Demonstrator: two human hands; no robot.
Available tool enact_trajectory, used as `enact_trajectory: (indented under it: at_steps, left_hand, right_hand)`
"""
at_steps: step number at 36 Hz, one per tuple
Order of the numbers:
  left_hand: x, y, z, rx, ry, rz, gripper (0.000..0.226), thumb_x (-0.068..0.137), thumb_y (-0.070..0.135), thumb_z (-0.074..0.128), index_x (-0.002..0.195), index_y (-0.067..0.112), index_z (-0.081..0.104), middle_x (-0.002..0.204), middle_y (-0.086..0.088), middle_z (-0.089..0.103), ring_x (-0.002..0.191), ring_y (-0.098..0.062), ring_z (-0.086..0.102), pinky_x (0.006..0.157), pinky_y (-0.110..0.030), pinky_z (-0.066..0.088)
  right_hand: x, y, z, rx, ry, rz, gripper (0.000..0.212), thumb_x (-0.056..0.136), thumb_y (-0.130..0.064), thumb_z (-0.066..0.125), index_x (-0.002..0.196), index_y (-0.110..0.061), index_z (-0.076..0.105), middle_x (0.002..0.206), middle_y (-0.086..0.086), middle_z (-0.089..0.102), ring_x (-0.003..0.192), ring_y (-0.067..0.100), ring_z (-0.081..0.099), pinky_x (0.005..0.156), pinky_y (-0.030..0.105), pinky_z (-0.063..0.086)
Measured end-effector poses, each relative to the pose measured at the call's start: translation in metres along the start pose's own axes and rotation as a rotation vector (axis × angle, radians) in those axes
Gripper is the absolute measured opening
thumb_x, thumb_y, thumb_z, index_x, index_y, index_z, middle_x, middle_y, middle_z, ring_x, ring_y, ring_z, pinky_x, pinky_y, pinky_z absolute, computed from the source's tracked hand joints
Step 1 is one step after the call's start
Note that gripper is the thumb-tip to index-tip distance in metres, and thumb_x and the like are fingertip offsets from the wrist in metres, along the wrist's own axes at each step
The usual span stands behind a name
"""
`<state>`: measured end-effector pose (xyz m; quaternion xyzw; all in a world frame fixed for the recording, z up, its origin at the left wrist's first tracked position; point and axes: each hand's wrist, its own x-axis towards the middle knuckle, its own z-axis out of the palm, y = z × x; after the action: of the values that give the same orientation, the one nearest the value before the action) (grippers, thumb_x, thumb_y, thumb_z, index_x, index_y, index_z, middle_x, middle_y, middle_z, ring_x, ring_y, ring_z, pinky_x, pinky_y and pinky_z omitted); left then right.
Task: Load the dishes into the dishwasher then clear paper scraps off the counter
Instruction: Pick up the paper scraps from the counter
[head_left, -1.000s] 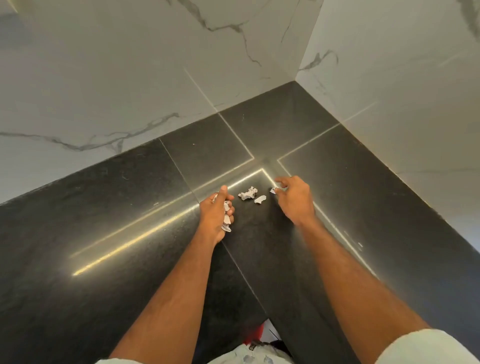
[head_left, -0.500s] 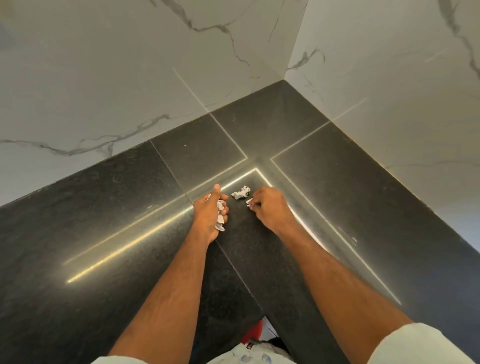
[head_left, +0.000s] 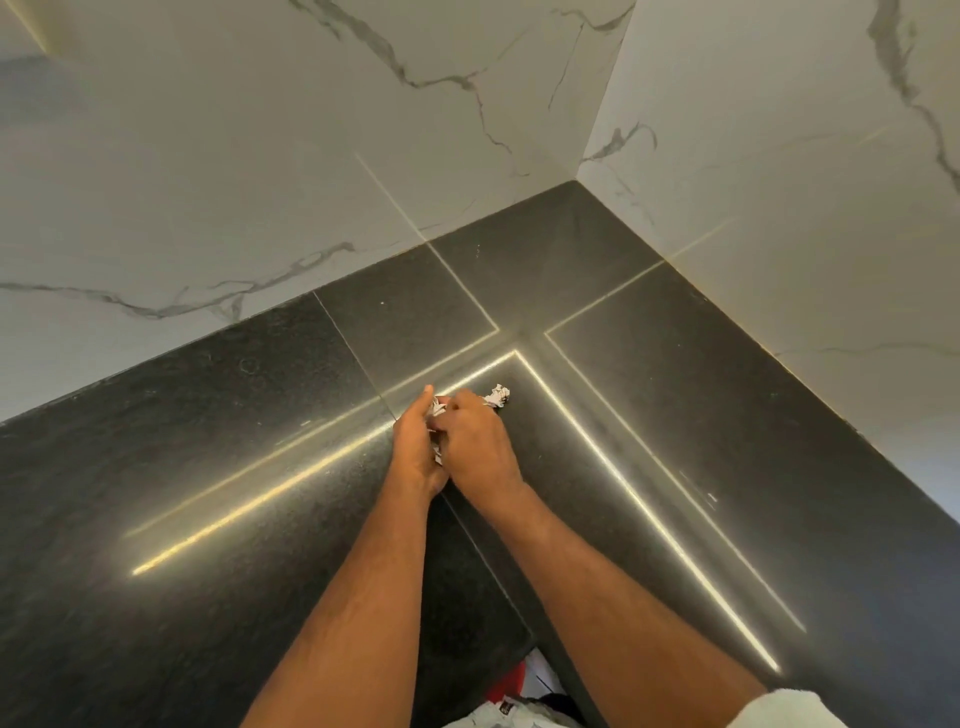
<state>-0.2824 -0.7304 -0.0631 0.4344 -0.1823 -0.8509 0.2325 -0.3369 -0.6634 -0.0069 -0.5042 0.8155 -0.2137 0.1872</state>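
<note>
Black stone counter (head_left: 218, 467), inner corner under white marble walls. Left hand (head_left: 415, 447) cups crumpled white paper scraps (head_left: 435, 410); right hand (head_left: 475, 441) presses another into it, fingers curled. One crumpled white scrap (head_left: 497, 395) lies just beyond. Keep the cup closed, then collect that last piece.

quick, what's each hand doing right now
Left hand: grips paper scraps.
Right hand: fingers curled at those scraps; its own grip cannot be told.
</note>
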Motion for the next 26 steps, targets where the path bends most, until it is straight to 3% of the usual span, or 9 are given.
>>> enact_trajectory:
  at_steps: [1,4,8,10,14,18,21,23,26]
  left_hand:
    - [0.0,-0.001,-0.001,-0.008,0.002,-0.009,0.054,0.094,0.046,0.06,0.115,-0.003,0.066,0.107,-0.021,0.066,0.102,-0.035,0.066,0.091,-0.045,0.057]
    - [-0.004,0.001,0.001,0.002,0.045,-0.033,0.044,0.098,0.045,0.054,0.096,0.003,0.067,0.091,-0.016,0.07,0.085,-0.03,0.07,0.072,-0.037,0.058]
    - [0.0,0.004,0.002,0.011,0.082,0.012,0.038,0.091,0.043,0.061,0.09,0.006,0.065,0.093,-0.019,0.064,0.093,-0.033,0.064,0.087,-0.044,0.053]
    - [0.003,0.003,0.002,0.033,0.124,0.036,0.032,0.083,0.039,0.066,0.087,0.008,0.063,0.092,-0.019,0.059,0.091,-0.033,0.061,0.09,-0.046,0.05]
    - [0.001,0.004,0.009,-0.004,0.108,0.054,0.02,0.096,0.025,0.059,0.085,0.008,0.063,0.075,-0.011,0.065,0.067,-0.023,0.067,0.064,-0.033,0.057]
    - [0.005,0.005,0.006,-0.004,0.109,0.071,0.02,0.096,0.026,0.059,0.089,0.008,0.064,0.078,-0.008,0.063,0.052,-0.014,0.056,0.047,-0.026,0.046]
    - [0.006,0.004,0.004,0.002,0.096,0.067,0.02,0.096,0.025,0.059,0.082,0.01,0.06,0.071,-0.004,0.059,0.045,-0.011,0.043,0.04,-0.023,0.033]
    - [0.003,0.004,0.005,0.011,0.083,0.066,0.021,0.096,0.023,0.059,0.08,0.01,0.06,0.068,-0.003,0.058,0.045,-0.011,0.041,0.04,-0.023,0.031]
    - [0.001,0.002,0.004,0.015,0.098,0.076,0.018,0.095,0.019,0.06,0.08,0.01,0.061,0.069,-0.005,0.059,0.044,-0.011,0.042,0.041,-0.024,0.032]
  right_hand:
    - [0.001,-0.003,0.002,-0.056,-0.017,-0.01,0.03,0.101,-0.013,0.04,0.113,-0.004,0.065,0.11,0.013,0.06,0.101,0.028,0.057,0.082,0.037,0.046]
    - [0.004,-0.013,0.004,-0.079,-0.009,-0.011,0.029,0.1,-0.008,0.04,0.108,0.002,0.066,0.104,0.014,0.063,0.093,0.03,0.061,0.076,0.039,0.05]
    - [0.008,-0.014,-0.007,-0.038,-0.101,-0.01,0.024,0.082,-0.001,0.057,0.101,-0.003,0.071,0.094,0.009,0.068,0.084,0.026,0.063,0.07,0.031,0.047]
    - [0.007,-0.01,-0.018,0.054,-0.139,0.025,0.029,0.078,0.001,0.055,0.101,-0.006,0.071,0.086,0.005,0.068,0.076,0.022,0.059,0.066,0.028,0.042]
    - [0.007,0.004,-0.036,0.265,-0.104,0.102,0.042,0.077,-0.003,0.059,0.113,-0.021,0.073,0.087,-0.005,0.072,0.079,0.01,0.067,0.072,0.023,0.055]
    - [0.02,0.029,-0.045,0.457,0.044,0.166,0.022,0.084,-0.01,0.071,0.102,-0.021,0.076,0.085,-0.007,0.073,0.076,0.006,0.069,0.075,0.025,0.058]
    - [0.027,0.051,-0.045,0.24,0.156,0.178,0.027,0.089,-0.01,0.065,0.113,-0.021,0.072,0.105,-0.001,0.068,0.093,0.012,0.064,0.085,0.027,0.052]
    - [0.027,0.059,-0.039,0.061,0.037,0.127,0.036,0.092,-0.012,0.061,0.126,-0.024,0.066,0.122,0.005,0.06,0.112,0.019,0.057,0.1,0.033,0.047]
    - [0.017,0.063,-0.024,-0.211,-0.151,-0.009,0.037,0.094,-0.016,0.059,0.128,-0.026,0.066,0.124,0.008,0.055,0.113,0.029,0.053,0.1,0.039,0.046]
